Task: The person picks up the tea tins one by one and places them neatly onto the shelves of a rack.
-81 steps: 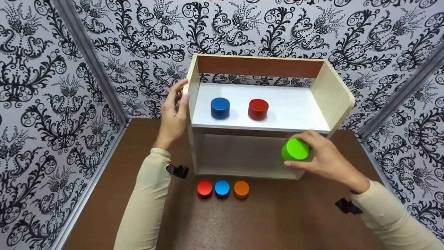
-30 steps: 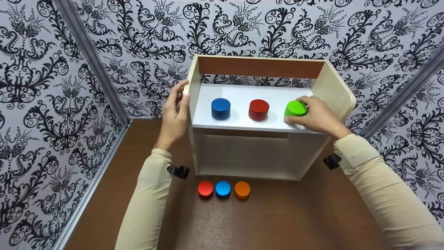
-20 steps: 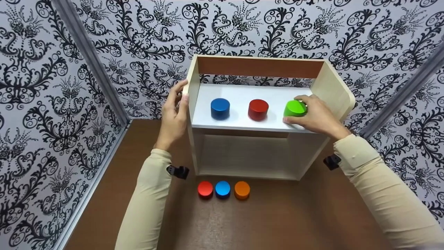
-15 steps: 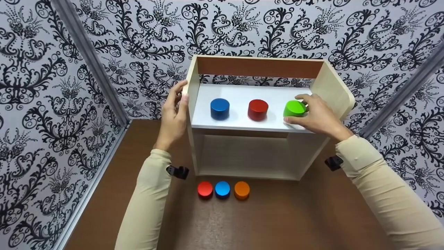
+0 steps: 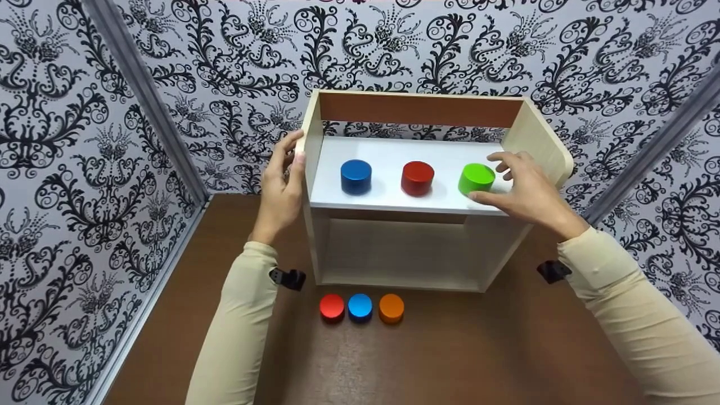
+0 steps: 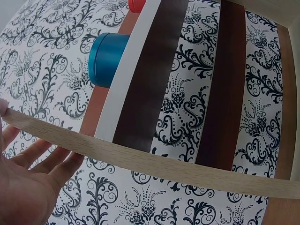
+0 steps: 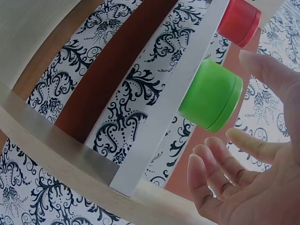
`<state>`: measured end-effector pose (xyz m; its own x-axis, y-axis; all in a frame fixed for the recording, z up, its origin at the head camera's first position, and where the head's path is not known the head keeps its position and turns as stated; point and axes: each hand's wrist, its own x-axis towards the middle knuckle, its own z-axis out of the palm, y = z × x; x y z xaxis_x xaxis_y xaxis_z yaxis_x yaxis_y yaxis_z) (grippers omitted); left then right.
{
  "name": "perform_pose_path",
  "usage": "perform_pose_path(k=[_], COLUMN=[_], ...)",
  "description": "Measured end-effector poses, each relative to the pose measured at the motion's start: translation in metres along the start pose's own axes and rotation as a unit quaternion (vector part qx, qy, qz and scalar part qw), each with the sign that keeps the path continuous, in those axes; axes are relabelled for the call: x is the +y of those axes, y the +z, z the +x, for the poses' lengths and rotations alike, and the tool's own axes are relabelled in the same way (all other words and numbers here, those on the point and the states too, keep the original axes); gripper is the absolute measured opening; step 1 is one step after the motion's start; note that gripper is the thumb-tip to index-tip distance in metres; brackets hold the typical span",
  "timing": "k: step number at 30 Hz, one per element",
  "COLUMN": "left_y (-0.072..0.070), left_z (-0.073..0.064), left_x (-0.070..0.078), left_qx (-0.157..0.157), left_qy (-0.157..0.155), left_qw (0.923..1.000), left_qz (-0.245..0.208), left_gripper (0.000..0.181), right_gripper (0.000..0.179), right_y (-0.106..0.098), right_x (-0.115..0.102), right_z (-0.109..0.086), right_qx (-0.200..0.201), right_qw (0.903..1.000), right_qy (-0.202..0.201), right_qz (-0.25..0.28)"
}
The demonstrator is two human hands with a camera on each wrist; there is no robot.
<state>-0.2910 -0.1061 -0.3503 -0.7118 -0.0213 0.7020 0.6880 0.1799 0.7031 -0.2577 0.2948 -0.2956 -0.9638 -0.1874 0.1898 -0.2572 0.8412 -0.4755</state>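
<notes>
On the white upper board of a small wooden shelf unit (image 5: 394,207) stand three upright, smooth cylinders: blue (image 5: 356,177), dark red (image 5: 417,179) and green (image 5: 476,179). In the right wrist view the green cylinder (image 7: 211,96) shows a seam near its top. My right hand (image 5: 529,188) is just right of it, fingers and thumb spread apart, holding nothing. My left hand (image 5: 281,188) grips the front edge of the unit's left side panel (image 5: 309,140), its thumb on the edge. In the left wrist view the fingers (image 6: 61,164) pass behind that panel.
Before the unit, a row of red (image 5: 332,308), light blue (image 5: 360,307) and orange (image 5: 391,308) cylinders stands on the brown table (image 5: 360,365). The right side panel (image 5: 540,140) rises close to my right hand. Patterned walls (image 5: 394,45) enclose the table.
My right hand raised the green cylinder from before the lower compartment onto the upper board, then let go and drew back slightly to the right. The left hand stayed on the side panel.
</notes>
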Motion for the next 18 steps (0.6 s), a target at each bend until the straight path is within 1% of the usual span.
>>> perform_pose_path(k=[8, 13, 18], left_y=[0.000, 0.000, 0.000], left_z=[0.001, 0.001, 0.000], left_x=[-0.001, 0.000, 0.000], left_qx=[-0.001, -0.003, -0.004], left_qy=[-0.002, -0.005, -0.008], left_qw=[1.0000, 1.0000, 1.0000], left_qz=[-0.003, 0.001, 0.002], left_gripper=[0.038, 0.039, 0.039], right_gripper=[0.084, 0.078, 0.074], right_y=[0.001, 0.008, 0.023], right_x=[0.000, 0.000, -0.003], right_z=[-0.018, -0.033, -0.048], right_qx=[0.018, 0.046, 0.079], right_qw=[0.9998, 0.9979, 0.9939], right_qy=[-0.010, -0.046, -0.077], right_qz=[0.001, 0.002, 0.004])
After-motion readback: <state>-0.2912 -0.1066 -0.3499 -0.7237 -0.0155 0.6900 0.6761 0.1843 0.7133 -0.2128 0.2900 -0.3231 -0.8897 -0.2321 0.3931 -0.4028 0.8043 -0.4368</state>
